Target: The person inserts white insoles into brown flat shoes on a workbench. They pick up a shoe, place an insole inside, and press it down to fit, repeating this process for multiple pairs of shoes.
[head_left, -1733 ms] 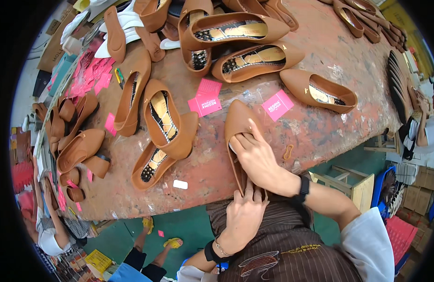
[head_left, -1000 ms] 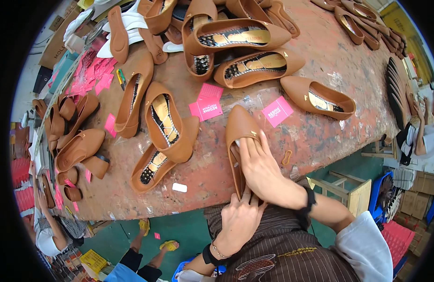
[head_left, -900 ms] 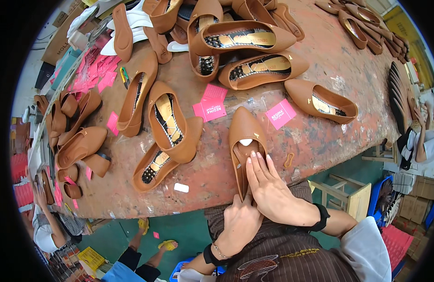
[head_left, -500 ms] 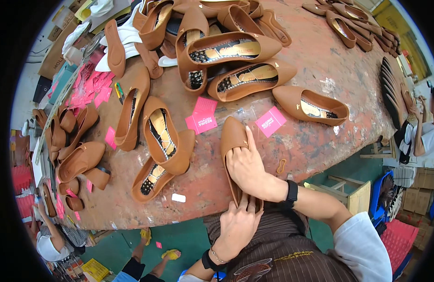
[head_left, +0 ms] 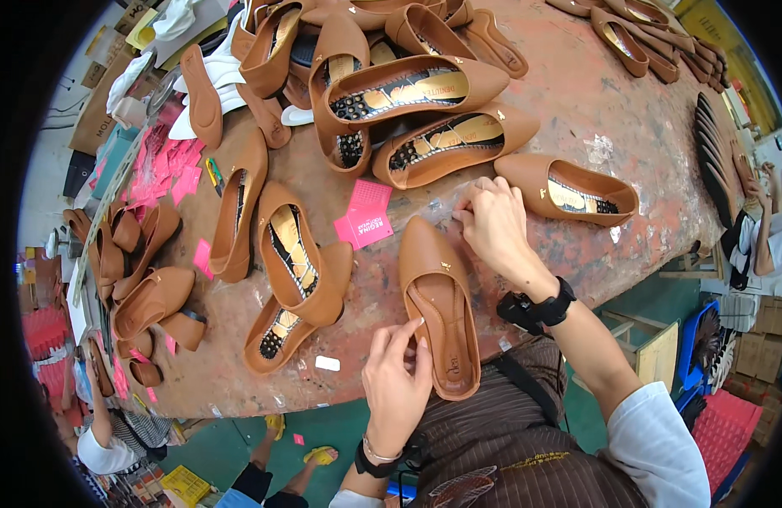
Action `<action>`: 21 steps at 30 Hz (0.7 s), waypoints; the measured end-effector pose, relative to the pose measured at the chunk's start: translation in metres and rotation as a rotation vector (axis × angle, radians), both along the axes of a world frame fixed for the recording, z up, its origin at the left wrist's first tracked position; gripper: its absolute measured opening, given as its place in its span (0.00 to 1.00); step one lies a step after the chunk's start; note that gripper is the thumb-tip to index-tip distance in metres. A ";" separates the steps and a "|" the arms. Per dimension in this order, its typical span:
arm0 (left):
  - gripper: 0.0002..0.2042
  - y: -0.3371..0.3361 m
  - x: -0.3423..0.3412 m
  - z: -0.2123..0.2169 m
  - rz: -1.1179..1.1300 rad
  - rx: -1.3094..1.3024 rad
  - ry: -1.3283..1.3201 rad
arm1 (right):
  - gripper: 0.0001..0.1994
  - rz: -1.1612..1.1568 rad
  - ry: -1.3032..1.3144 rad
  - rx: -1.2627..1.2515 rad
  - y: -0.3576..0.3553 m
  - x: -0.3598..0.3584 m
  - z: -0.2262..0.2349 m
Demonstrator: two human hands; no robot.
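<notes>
In the head view, one tan pointed-toe flat shoe with a plain brown insole (head_left: 446, 315) sits right in front of the person, toe pointing away, heel end out past the near edge of the worn reddish-brown desk (head_left: 615, 252). The left hand (head_left: 397, 383) has it at its left side, fingers bent, thumb and fingertips close together on the rim.

The right hand (head_left: 498, 223) reaches over beside the toe, loosely curled, fingertips drawn in; from here I can't tell whether it has hold of anything. Just past it lies one tan flat with a gold and black patterned insole (head_left: 573, 191).

I count two bright pink square cards (head_left: 365, 215) overlapping beyond the toe, and one small white rectangular piece (head_left: 327, 363) near the front edge. Over to the left, two more patterned-insole flats (head_left: 294, 243) lie one partly on the other, with one (head_left: 239, 206) just beyond.
</notes>
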State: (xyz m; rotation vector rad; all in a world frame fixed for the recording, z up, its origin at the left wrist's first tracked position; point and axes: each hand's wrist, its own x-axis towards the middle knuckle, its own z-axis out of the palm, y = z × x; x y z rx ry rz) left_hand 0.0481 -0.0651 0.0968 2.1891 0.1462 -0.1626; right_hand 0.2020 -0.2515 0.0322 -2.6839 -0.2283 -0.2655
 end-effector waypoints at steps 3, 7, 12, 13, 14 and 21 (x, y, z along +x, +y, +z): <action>0.15 0.001 0.005 -0.005 0.023 -0.049 0.034 | 0.06 0.094 -0.080 0.350 -0.010 -0.005 0.034; 0.16 0.000 0.005 -0.009 0.052 -0.054 0.045 | 0.02 0.060 0.169 0.921 -0.015 -0.032 0.075; 0.16 -0.005 0.004 -0.016 0.103 -0.057 0.051 | 0.04 0.244 0.439 0.898 0.003 -0.074 0.077; 0.16 -0.007 0.006 -0.018 0.130 -0.083 0.074 | 0.05 0.296 0.460 0.847 0.007 -0.077 0.070; 0.15 -0.008 0.006 -0.021 0.164 -0.105 0.099 | 0.05 0.353 0.483 0.798 0.012 -0.080 0.061; 0.11 -0.008 0.003 -0.034 0.334 -0.295 0.154 | 0.05 0.521 0.383 0.289 0.026 -0.080 0.027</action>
